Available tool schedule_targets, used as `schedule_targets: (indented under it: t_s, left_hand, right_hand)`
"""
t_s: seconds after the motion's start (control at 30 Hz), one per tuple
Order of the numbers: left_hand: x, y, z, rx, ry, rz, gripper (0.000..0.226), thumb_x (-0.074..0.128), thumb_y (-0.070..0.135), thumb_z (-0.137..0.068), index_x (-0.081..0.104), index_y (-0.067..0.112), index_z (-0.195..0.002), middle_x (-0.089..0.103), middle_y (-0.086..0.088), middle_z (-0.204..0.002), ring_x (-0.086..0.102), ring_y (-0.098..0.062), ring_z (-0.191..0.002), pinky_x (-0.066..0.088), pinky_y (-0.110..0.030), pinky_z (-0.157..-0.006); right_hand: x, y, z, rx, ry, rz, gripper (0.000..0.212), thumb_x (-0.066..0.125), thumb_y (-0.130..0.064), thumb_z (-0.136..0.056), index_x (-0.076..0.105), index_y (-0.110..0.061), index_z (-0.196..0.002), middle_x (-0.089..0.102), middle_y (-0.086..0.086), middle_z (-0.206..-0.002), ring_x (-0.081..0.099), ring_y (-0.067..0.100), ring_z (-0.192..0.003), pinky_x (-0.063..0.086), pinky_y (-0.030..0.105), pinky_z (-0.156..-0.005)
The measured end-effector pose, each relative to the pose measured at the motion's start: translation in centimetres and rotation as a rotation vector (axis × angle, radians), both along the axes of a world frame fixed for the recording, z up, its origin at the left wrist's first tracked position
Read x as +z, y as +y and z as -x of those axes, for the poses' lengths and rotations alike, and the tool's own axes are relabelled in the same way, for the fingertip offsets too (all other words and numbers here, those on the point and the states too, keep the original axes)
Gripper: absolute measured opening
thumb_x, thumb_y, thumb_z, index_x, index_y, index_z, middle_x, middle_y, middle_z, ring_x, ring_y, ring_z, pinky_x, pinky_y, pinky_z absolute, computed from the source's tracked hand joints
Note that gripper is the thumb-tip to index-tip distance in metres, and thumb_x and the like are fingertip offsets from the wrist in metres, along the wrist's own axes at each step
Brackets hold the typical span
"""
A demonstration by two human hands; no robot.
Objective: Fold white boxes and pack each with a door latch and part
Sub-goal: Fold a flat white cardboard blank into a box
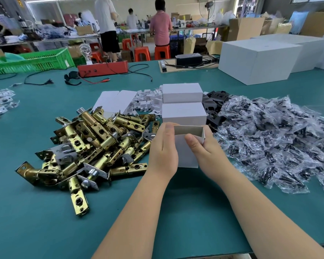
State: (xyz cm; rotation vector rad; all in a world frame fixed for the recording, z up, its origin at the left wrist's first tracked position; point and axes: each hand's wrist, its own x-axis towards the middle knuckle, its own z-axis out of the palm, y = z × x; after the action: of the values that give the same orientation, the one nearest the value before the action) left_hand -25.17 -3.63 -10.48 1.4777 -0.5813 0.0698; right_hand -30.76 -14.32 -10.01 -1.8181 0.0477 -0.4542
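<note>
While both hands' fingers clasp the open white box, brass door latches lie just left.

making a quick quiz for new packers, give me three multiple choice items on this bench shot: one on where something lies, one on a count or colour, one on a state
1. Where is the pile of brass door latches?
A. left of the hands
B. right of the hands
C. inside the green crate

2. How many closed white boxes sit just beyond the hands?
A. none
B. two
C. five

3. What state is the held box in?
A. sealed shut
B. flat, unfolded
C. opened up, top end open

Answers:
1 A, the latches lie heaped on the table left of the left hand.
2 B, two stand one behind the other.
3 C, its hollow grey inside shows between the left hand and right hand.
</note>
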Motion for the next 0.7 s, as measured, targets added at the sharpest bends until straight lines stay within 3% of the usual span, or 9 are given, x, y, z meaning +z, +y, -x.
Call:
schedule_targets:
  t_s: [0.17,0.2,0.27,0.33,0.4,0.47,0.53,0.6,0.7]
  left_hand:
    - [0.2,-0.1,0.2,-0.022,0.049,0.027,0.033,0.030,0.034,-0.094,0.051,0.013,-0.079,0.055,0.016,-0.070,0.049,0.000,-0.068,0.041,-0.012,-0.064]
    - [0.3,-0.2,0.3,-0.025,0.038,0.025,0.033,0.030,0.034,-0.094,0.051,0.013,-0.079,0.055,0.017,-0.070,0.048,0.002,-0.067,0.040,-0.011,-0.064]
    - [0.3,-0.3,0.3,-0.025,0.021,0.026,0.037,0.030,0.036,-0.095,0.054,0.010,-0.086,0.057,0.014,-0.078,0.050,0.002,-0.072,0.041,-0.011,-0.069]
    - [0.3,-0.2,0.1,-0.017,0.031,0.014,0.040,0.029,0.040,-0.095,0.057,0.011,-0.093,0.060,0.006,-0.085,0.054,-0.002,-0.078,0.044,-0.017,-0.073]
    - [0.4,-0.1,-0.2,-0.002,0.046,-0.023,0.042,0.028,0.044,-0.094,0.059,0.015,-0.097,0.063,0.005,-0.086,0.057,-0.004,-0.079,0.047,-0.024,-0.074]
    - [0.4,0.0,-0.3,0.013,0.051,-0.069,0.043,0.027,0.049,-0.094,0.060,0.021,-0.098,0.066,0.011,-0.087,0.058,-0.002,-0.078,0.048,-0.025,-0.072]
    - [0.5,0.2,-0.4,0.049,0.035,-0.112,0.042,0.024,0.055,-0.093,0.060,0.034,-0.095,0.065,0.025,-0.086,0.058,0.005,-0.079,0.048,-0.021,-0.072]
    - [0.7,0.5,-0.3,0.094,0.035,-0.127,0.048,0.019,0.068,-0.087,0.059,0.044,-0.097,0.063,0.034,-0.090,0.057,0.010,-0.089,0.048,-0.022,-0.081]
    - [0.8,1.0,-0.3,0.157,0.057,-0.057,0.050,0.020,0.069,-0.085,0.059,0.045,-0.104,0.064,0.024,-0.104,0.058,0.003,-0.106,0.048,-0.028,-0.095]
  right_hand:
    - [0.1,0.3,0.0,0.016,-0.027,-0.049,0.060,0.048,-0.055,-0.084,0.047,-0.003,-0.115,0.062,0.017,-0.111,0.055,0.038,-0.106,0.043,0.058,-0.092]
    - [0.0,0.2,-0.1,0.021,-0.024,-0.065,0.059,0.049,-0.056,-0.082,0.049,-0.008,-0.115,0.063,0.016,-0.112,0.056,0.036,-0.106,0.043,0.058,-0.093]
    - [-0.3,0.0,-0.3,0.009,-0.015,-0.092,0.048,0.052,-0.061,-0.078,0.052,-0.026,-0.110,0.067,-0.003,-0.106,0.061,0.022,-0.104,0.047,0.051,-0.093]
    - [-0.7,-0.2,-0.5,-0.023,-0.027,-0.084,0.034,0.055,-0.058,-0.078,0.050,-0.036,-0.104,0.066,-0.020,-0.099,0.062,0.005,-0.097,0.051,0.034,-0.088]
    - [-0.7,-0.2,-0.5,-0.067,-0.056,-0.075,0.032,0.057,-0.054,-0.077,0.049,-0.038,-0.103,0.063,-0.028,-0.090,0.059,-0.007,-0.081,0.048,0.017,-0.073]
    - [-0.6,-0.3,-0.4,-0.106,-0.083,-0.077,0.031,0.060,-0.051,-0.076,0.049,-0.040,-0.102,0.062,-0.024,-0.088,0.057,-0.007,-0.074,0.046,0.013,-0.066]
    - [-0.5,-0.5,-0.3,-0.119,-0.096,-0.089,0.027,0.063,-0.050,-0.076,0.053,-0.041,-0.099,0.063,-0.017,-0.095,0.060,0.000,-0.082,0.049,0.022,-0.072]
    - [-0.5,-0.6,-0.2,-0.118,-0.101,-0.096,0.023,0.064,-0.049,-0.076,0.056,-0.043,-0.096,0.065,-0.011,-0.097,0.062,0.008,-0.087,0.050,0.029,-0.075]
    - [-0.5,-0.5,0.1,-0.122,-0.120,-0.103,0.024,0.069,-0.054,-0.074,0.056,-0.051,-0.093,0.066,-0.019,-0.093,0.062,0.000,-0.083,0.049,0.015,-0.067]
